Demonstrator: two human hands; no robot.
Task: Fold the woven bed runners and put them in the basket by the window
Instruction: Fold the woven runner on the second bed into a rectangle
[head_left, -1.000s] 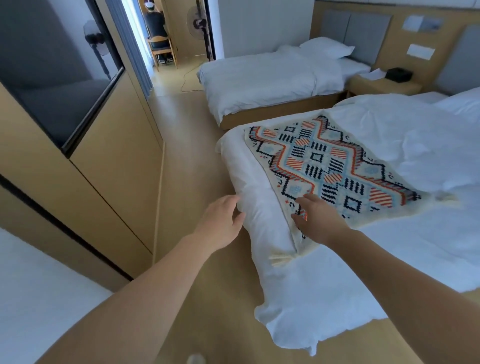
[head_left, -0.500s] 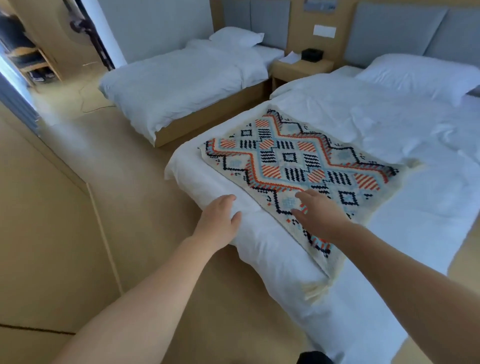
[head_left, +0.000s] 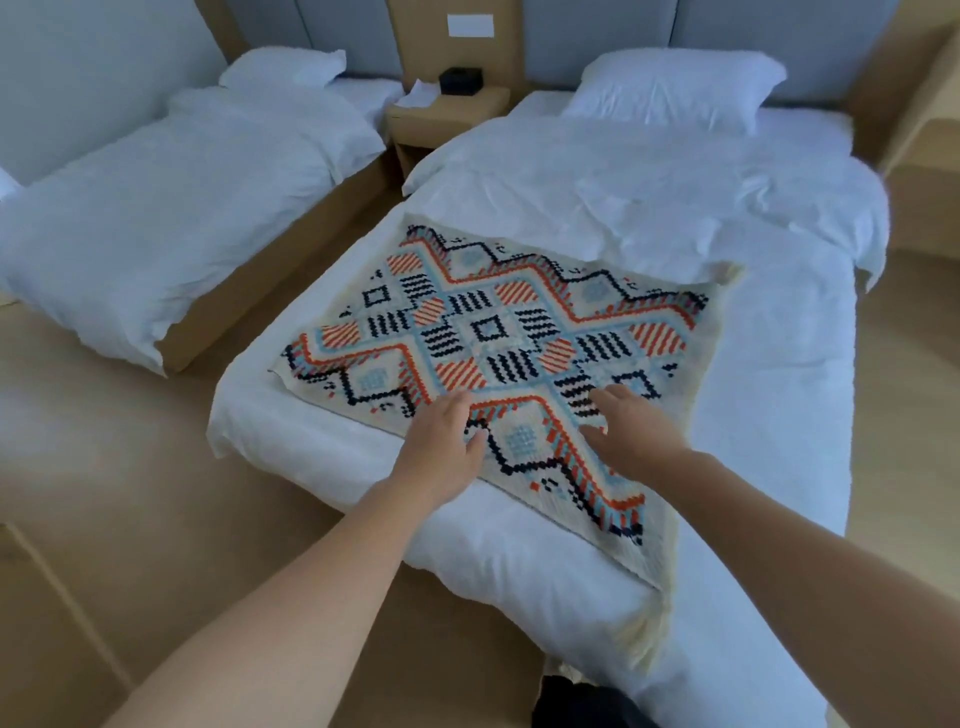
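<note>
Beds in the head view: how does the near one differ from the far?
The near bed carries the woven runner, with the left hand and right hand on it; the far bed has none. The near bed's duvet is rumpled and stops short of the foot; the far bed's reaches its foot. Both have white linen.

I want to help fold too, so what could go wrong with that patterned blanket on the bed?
One corner of the runner hangs off the bed, so it might slide to the floor. Its far edge seems tucked under the duvet; if the left hand and right hand pull, the duvet could drag along.
</note>
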